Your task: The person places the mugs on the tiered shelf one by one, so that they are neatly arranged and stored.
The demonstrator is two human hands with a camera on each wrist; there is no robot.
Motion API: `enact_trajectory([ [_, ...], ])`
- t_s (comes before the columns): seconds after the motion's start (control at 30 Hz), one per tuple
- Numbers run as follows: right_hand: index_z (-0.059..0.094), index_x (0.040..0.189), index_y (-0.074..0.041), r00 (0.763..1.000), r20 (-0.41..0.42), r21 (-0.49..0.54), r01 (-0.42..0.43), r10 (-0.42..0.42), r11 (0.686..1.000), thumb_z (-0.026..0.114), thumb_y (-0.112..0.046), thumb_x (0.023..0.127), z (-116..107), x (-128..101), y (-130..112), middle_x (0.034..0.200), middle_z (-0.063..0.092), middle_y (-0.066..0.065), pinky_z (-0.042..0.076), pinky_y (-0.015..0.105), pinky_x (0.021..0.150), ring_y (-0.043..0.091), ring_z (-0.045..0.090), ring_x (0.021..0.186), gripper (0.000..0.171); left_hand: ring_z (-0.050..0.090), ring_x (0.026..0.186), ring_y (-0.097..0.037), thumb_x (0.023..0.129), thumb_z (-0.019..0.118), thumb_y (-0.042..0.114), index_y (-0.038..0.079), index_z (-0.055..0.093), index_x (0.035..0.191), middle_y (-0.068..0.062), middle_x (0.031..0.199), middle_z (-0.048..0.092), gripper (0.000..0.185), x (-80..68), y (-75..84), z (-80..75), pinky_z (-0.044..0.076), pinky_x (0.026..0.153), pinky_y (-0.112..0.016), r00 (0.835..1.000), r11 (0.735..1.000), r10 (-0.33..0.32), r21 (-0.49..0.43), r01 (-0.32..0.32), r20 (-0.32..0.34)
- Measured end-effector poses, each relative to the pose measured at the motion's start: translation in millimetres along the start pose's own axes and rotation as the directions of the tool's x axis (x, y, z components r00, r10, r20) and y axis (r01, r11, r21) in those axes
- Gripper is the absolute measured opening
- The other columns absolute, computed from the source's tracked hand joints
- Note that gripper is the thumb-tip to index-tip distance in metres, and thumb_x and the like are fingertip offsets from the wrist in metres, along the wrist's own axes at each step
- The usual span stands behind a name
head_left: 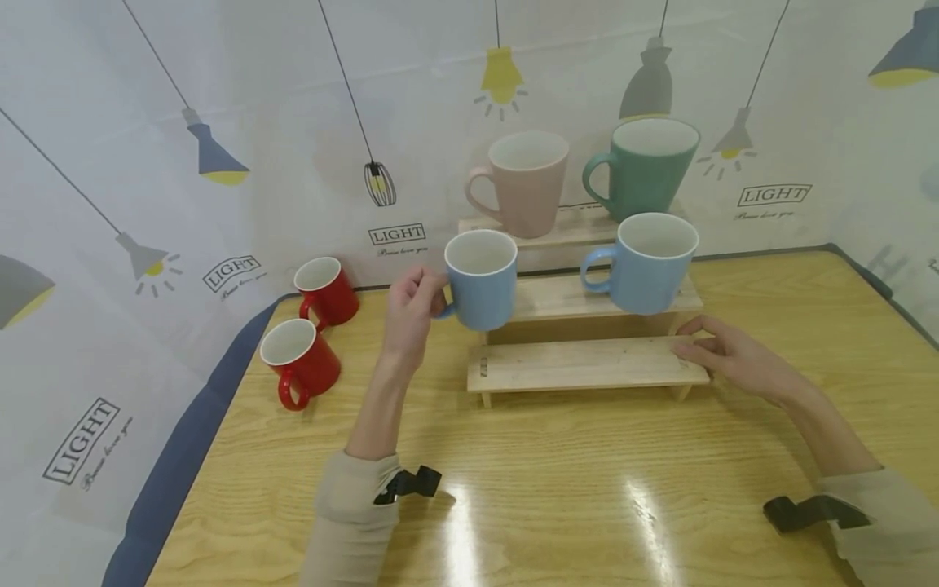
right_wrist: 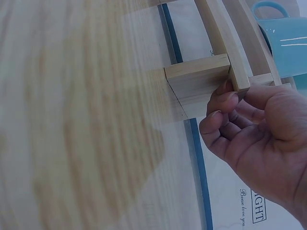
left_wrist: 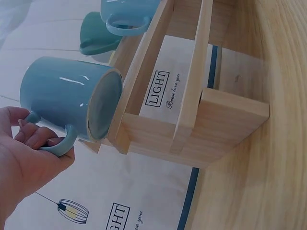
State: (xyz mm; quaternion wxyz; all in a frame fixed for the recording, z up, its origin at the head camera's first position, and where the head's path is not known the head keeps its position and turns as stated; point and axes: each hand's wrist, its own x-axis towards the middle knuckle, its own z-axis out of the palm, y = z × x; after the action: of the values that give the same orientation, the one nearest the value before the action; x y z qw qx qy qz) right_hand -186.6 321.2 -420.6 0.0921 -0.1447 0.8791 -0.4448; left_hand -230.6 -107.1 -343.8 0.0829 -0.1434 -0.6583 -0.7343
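My left hand point(head_left: 413, 300) grips the handle of a light blue mug point(head_left: 480, 277) and holds it upright at the left end of the middle step of a wooden stepped rack point(head_left: 579, 364). In the left wrist view the mug point(left_wrist: 67, 96) has its base right against the rack's point(left_wrist: 230, 115) edge; whether it rests on the step I cannot tell. My right hand point(head_left: 726, 355) holds the right end of the lowest step, and the right wrist view shows its curled fingers point(right_wrist: 223, 103) on the slat's end. A second blue mug point(head_left: 649, 261) stands on the middle step.
A pink mug point(head_left: 524, 183) and a green mug point(head_left: 645, 167) stand on the rack's top step. Two red mugs point(head_left: 326, 291) point(head_left: 301, 361) sit on the wooden table point(head_left: 557, 489) at the left. A lamp-printed curtain point(head_left: 183, 163) closes off the back and left sides.
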Motion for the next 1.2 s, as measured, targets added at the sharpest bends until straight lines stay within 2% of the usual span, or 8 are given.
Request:
enact_trajectory([
  [0.23, 0.049, 0.127, 0.000, 1.000, 0.010, 0.013, 0.005, -0.006, 1.000, 0.050, -0.018, 0.107, -0.1, 0.6, -0.3, 0.127, 0.060, 0.026, 0.049, 0.033, 0.073, 0.018, 0.061, 0.103, 0.027, 0.037, 0.060, -0.013, 0.097, 0.051, 0.010, 0.014, 0.046, 0.071, 0.004, 0.059, 0.036, 0.027, 4.2, -3.9, 10.5, 0.035, 0.069, -0.027, 0.999, 0.999, -0.009, -0.036, 0.010, 0.040],
  [0.47, 0.049, 0.127, 0.002, 1.000, 0.008, -0.003, 0.009, -0.009, 1.000, 0.050, -0.019, 0.107, 0.2, 1.3, 1.8, 0.133, 0.057, 0.029, 0.050, 0.036, 0.081, 0.045, 0.056, 0.121, 0.029, 0.035, 0.060, -0.016, 0.096, 0.051, 0.007, 0.013, 0.045, 0.070, 0.004, 0.059, 0.035, 0.028, 10.9, -12.0, 22.3, 0.032, 0.065, -0.028, 0.997, 0.998, 0.002, -0.063, 0.002, 0.073],
  [0.57, 0.049, 0.128, 0.002, 1.000, 0.010, -0.002, 0.009, -0.009, 1.000, 0.050, -0.019, 0.107, 0.2, 1.0, 2.3, 0.134, 0.056, 0.030, 0.050, 0.040, 0.083, 0.050, 0.054, 0.123, 0.029, 0.034, 0.059, -0.015, 0.096, 0.052, 0.007, 0.013, 0.046, 0.071, 0.004, 0.059, 0.035, 0.027, 13.6, -14.8, 27.1, 0.032, 0.065, -0.027, 0.996, 0.997, -0.005, -0.080, 0.012, 0.084],
  [0.83, 0.050, 0.126, 0.002, 1.000, 0.004, 0.013, 0.003, -0.003, 1.000, 0.050, -0.018, 0.107, 0.1, -0.1, 2.2, 0.131, 0.058, 0.028, 0.051, 0.033, 0.076, 0.036, 0.058, 0.118, 0.029, 0.033, 0.059, -0.014, 0.097, 0.050, 0.006, 0.014, 0.043, 0.071, 0.005, 0.060, 0.034, 0.029, 19.6, -21.8, 36.5, 0.031, 0.064, -0.028, 0.990, 0.994, -0.006, -0.107, 0.022, 0.144],
  [1.2, 0.050, 0.127, 0.001, 1.000, 0.004, 0.009, 0.001, -0.001, 1.000, 0.051, -0.020, 0.107, -0.7, 0.5, 2.6, 0.132, 0.058, 0.027, 0.050, 0.032, 0.080, 0.042, 0.056, 0.121, 0.029, 0.035, 0.061, -0.015, 0.097, 0.049, 0.008, 0.014, 0.042, 0.071, 0.003, 0.062, 0.035, 0.028, 33.5, -32.5, 38.1, 0.031, 0.064, -0.028, 0.982, 0.994, -0.009, -0.101, 0.029, 0.190],
])
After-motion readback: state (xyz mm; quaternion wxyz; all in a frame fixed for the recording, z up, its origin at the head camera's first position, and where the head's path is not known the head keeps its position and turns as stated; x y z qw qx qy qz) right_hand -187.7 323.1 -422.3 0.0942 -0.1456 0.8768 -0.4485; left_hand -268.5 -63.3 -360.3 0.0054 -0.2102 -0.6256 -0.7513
